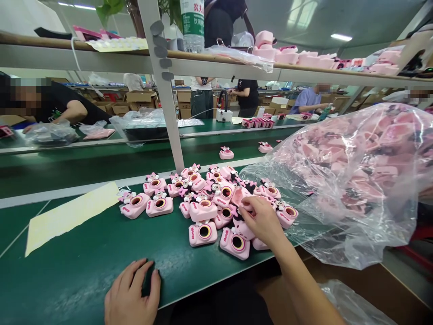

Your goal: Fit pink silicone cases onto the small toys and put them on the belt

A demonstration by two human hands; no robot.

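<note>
My left hand [133, 291] lies on the green table [84, 257] near its front edge, fingers apart and holding nothing. At the right side of a pile of pink toy-camera cases, my right hand [262, 219] has thumb and fingertips closed on one pink camera case [239, 195], whose hollow inside faces up. The cases carry a cartoon figure with a pink bow on top and a round lens hole in front. Close to me are one case [203, 232] and another case [235, 243]. My right palm hides some of the pile.
A large clear bag [358, 180] full of pink cases bulges at the right. A yellow paper strip [71, 216] lies left. A white post [165, 90] rises behind the pile to a shelf [223, 63]. Beyond, cases [226, 153] sit on a green belt; several people work behind.
</note>
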